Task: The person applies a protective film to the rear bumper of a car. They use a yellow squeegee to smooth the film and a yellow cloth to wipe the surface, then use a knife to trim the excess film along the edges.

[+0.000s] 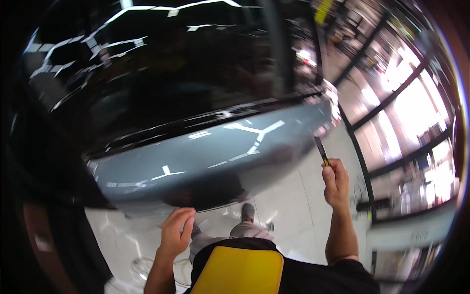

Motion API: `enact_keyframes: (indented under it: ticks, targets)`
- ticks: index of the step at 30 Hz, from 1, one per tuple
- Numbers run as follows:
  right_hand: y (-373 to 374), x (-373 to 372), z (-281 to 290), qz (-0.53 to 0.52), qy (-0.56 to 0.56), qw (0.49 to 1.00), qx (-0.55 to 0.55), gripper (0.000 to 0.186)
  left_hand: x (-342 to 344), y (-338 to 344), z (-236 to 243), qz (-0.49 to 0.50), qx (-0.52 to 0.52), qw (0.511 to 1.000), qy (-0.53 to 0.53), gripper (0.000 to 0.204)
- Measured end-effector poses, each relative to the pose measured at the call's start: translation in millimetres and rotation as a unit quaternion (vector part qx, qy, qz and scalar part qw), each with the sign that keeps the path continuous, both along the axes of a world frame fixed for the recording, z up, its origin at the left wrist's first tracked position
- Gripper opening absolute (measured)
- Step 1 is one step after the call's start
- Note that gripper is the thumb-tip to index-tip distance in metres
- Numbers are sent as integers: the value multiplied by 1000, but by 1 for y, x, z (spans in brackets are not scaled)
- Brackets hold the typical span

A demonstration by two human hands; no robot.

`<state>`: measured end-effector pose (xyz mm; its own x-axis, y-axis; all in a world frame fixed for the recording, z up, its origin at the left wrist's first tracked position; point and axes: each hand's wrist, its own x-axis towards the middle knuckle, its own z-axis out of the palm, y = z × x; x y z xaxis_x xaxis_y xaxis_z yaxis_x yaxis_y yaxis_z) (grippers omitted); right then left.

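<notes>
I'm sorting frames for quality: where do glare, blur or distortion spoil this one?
Head view: ceiling lights streak across the glossy grey car panel; windows at right are blown out; edges bend toward the rim; the right hand and its thin tool look slightly soft.

Car panel (210,161) is glossy grey-blue w/ white light-strip reflections, window glass (161,73) above it black w/ white streaks, tool (321,151) in right hand (336,182) black w/ yellow tip, apron (240,272) yellow over black shirt (323,279), floor (289,206) white tile.
</notes>
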<state>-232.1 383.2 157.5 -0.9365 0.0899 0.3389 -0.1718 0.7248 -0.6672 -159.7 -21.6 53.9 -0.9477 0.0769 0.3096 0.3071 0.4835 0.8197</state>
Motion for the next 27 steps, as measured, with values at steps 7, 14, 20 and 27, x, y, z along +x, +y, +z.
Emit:
enact_keyframes:
  ticks: [7, 14, 20, 27]
  targets:
    - [-80, -97, 33, 344, 91, 934, -22, 13, 1, 91, 29, 137, 1, 990, 21, 18]
    - [-218, -133, 68, 507, 108, 850, 91, 20, 27, 68, 4, 380, -20, 919, 105, 23]
    - [-310, -152, 43, 557, 162, 798, 161, 35, -17, -21, 28, 501, -131, 827, 218, 25]
    - [-373, -141, 31, 555, 162, 788, 214, 41, -70, -78, 27, 531, -141, 812, 197, 33]
